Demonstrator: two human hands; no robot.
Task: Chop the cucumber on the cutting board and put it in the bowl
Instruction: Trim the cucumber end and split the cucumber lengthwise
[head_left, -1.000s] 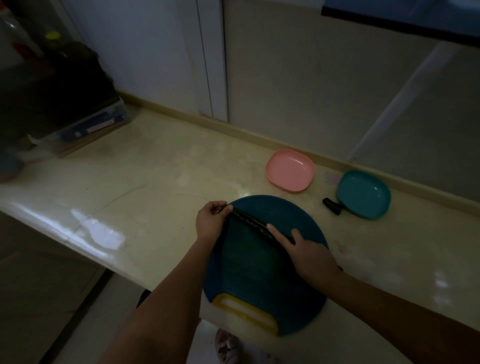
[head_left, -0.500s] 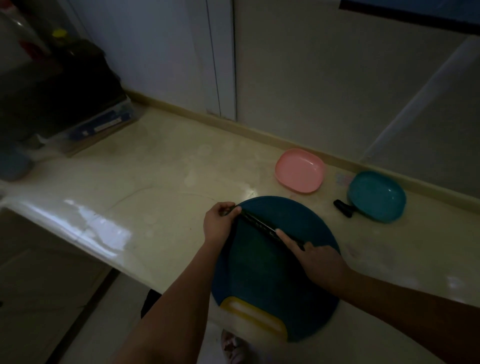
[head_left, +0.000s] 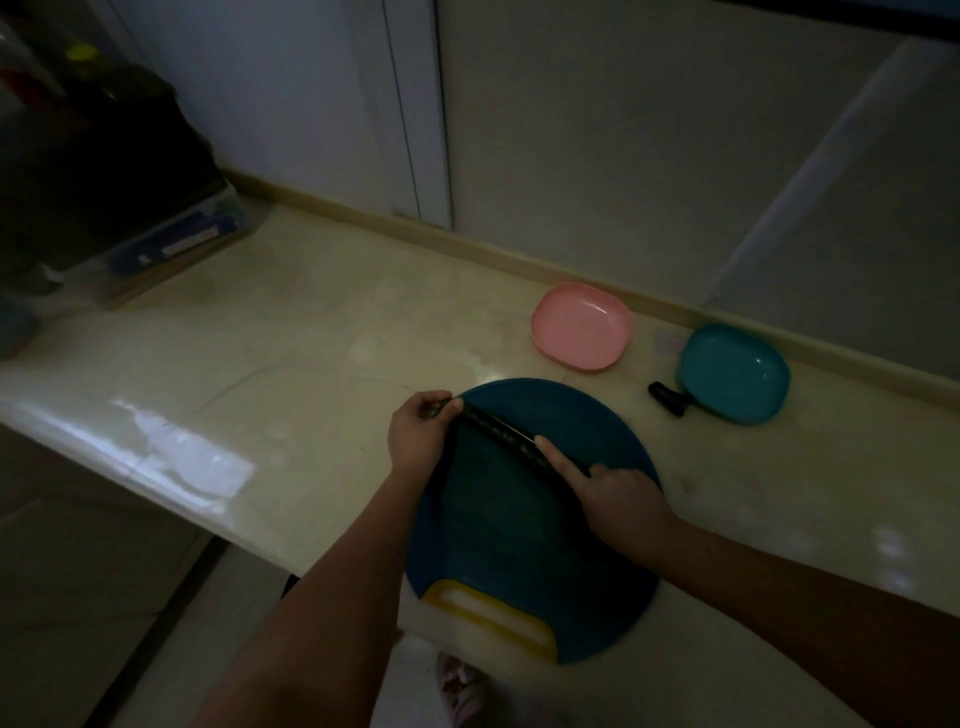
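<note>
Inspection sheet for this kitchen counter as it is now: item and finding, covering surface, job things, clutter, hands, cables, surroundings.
Surface: glossy cream countertop, with light reflections near its front edge.
Job's things: cucumber lies whole across the blue cutting board. The pink bowl and teal bowl stand empty beyond the board. A black handle lies at the teal bowl's left edge, its blade not visible.
Clutter: blue-labelled box under dark items at far left, too dim to identify.
Hands: left hand grips the cucumber's far end. Right hand holds the near end, index finger straight along it.
Cables: nothing seen.
Surroundings: pale wall panels behind the counter.
</note>
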